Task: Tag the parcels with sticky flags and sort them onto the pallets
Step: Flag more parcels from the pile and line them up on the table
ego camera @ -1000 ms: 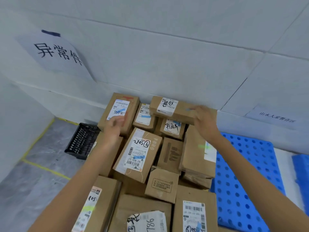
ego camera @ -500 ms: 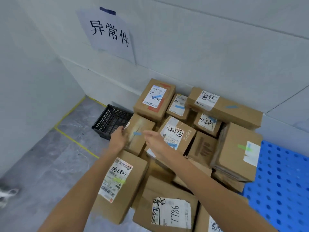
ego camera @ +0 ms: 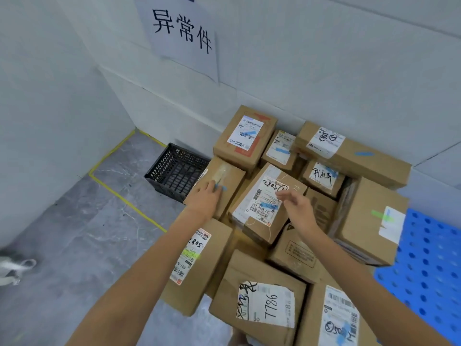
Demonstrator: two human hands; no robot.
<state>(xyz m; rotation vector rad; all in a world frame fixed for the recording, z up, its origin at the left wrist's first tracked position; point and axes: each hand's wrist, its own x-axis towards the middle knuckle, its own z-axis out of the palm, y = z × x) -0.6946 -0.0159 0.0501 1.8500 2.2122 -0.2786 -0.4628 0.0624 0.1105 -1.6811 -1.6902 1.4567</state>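
The right hand point(ego camera: 298, 211) has pulled away from the left since half a second ago. Back then the two were close together over the same box. Now it hangs above the tilted parcel marked 5082 point(ego camera: 254, 203) in the middle of the pile, fingers loose and apart, with nothing in them that I can make out.

The left hand point(ego camera: 204, 202) has stayed on the tape-topped parcel point(ego camera: 230, 177) at the left edge of the pile, just beside the black crate point(ego camera: 174, 171) on the floor. Its fingers lie flat on the cardboard, with the fingertips at a blue flag point(ego camera: 221, 188) stuck to the top. It isn't gripping the box.

This looks to me like the end of tagging this box: the flag is on, and the left hand seems to be smoothing it down. The long parcel at the back point(ego camera: 374, 161) and most of the others near it already carry blue strips, and the big box on the right point(ego camera: 361, 236) has a green one.

The blue pallet point(ego camera: 429, 258) shows bare on the right; I can't see whether it runs under the heap.

The next move probably calls for another flag, though I can't see where the stock is kept, and for choosing a box without one. The other option is lifting this box, which would need both hands at its ends because it leans on its neighbours.
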